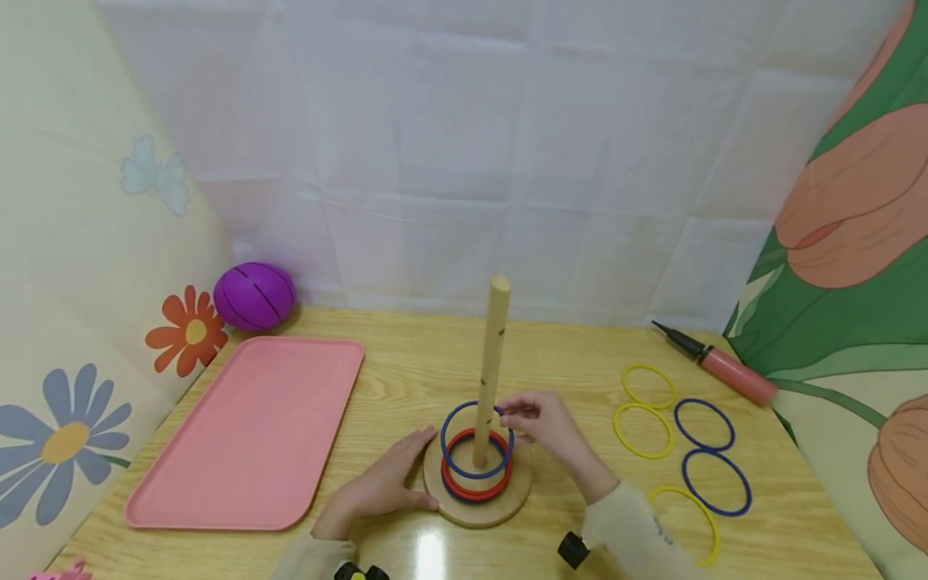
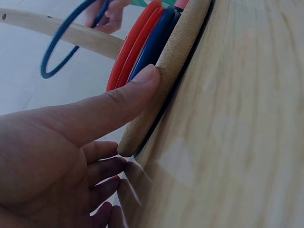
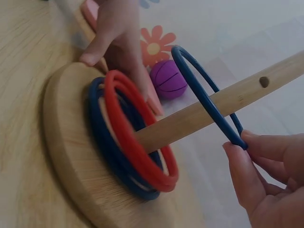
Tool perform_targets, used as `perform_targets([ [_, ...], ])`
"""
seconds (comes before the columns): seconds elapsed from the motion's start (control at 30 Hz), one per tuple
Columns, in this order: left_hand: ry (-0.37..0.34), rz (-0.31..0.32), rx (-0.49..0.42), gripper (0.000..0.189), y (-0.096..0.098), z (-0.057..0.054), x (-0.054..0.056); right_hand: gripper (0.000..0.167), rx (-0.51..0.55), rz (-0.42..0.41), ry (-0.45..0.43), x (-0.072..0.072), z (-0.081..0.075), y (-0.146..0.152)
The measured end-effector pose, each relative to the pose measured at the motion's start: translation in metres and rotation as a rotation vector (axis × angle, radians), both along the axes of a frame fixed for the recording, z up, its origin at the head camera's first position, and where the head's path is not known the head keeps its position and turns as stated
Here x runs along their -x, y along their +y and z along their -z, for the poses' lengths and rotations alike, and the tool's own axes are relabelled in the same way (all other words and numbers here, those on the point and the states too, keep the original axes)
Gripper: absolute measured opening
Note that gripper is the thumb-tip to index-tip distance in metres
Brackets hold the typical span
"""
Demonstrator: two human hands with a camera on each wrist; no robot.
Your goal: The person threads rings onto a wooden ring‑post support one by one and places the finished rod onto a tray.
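A wooden peg [image 1: 495,338] rises from a round wooden base [image 1: 500,511] on the table. Red rings [image 3: 124,137] lie around its foot, over dark blue rings [image 3: 102,140] resting on the base. My right hand [image 1: 547,423] pinches the edge of another blue ring [image 3: 202,97] between thumb and fingertips. That ring encircles the peg, tilted, above the red ones. On the left side, my left hand [image 1: 387,481] touches the base's edge. Its thumb [image 2: 128,95] presses the rim while the other fingers extend along the side.
To the right lie yellow rings [image 1: 644,457] and two blue rings [image 1: 725,509]. Behind them is a pink-and-black hand pump [image 1: 732,373]. A pink tray [image 1: 254,435] lies at the left, with a purple ball [image 1: 254,296] beyond it. White cloth hangs along the back.
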State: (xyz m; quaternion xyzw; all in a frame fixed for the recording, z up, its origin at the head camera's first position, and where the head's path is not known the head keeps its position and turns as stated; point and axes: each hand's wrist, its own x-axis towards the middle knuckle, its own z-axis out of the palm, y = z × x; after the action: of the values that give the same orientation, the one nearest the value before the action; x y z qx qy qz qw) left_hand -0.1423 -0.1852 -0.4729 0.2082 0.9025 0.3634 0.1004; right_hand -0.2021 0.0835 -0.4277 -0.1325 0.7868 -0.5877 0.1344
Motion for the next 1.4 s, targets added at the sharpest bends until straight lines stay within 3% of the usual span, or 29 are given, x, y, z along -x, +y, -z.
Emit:
perform_targets([
  [0.57, 0.013, 0.010, -0.002, 0.104, -0.001, 0.003, 0.000, 0.016, -0.121, -0.019, -0.003, -0.003, 0.022, -0.004],
  [0.93, -0.008, 0.003, 0.001, 0.104, -0.001, 0.002, 0.001, 0.015, -0.146, -0.023, 0.035, -0.004, 0.026, -0.006],
  [1.2, -0.004, 0.005, 0.005, 0.104, -0.001, 0.003, 0.002, 0.015, -0.141, 0.025, 0.073, -0.001, 0.027, 0.000],
  [1.4, -0.017, 0.000, -0.007, 0.104, -0.001, 0.000, 0.000, 0.018, -0.121, 0.069, 0.069, 0.006, 0.020, 0.017],
])
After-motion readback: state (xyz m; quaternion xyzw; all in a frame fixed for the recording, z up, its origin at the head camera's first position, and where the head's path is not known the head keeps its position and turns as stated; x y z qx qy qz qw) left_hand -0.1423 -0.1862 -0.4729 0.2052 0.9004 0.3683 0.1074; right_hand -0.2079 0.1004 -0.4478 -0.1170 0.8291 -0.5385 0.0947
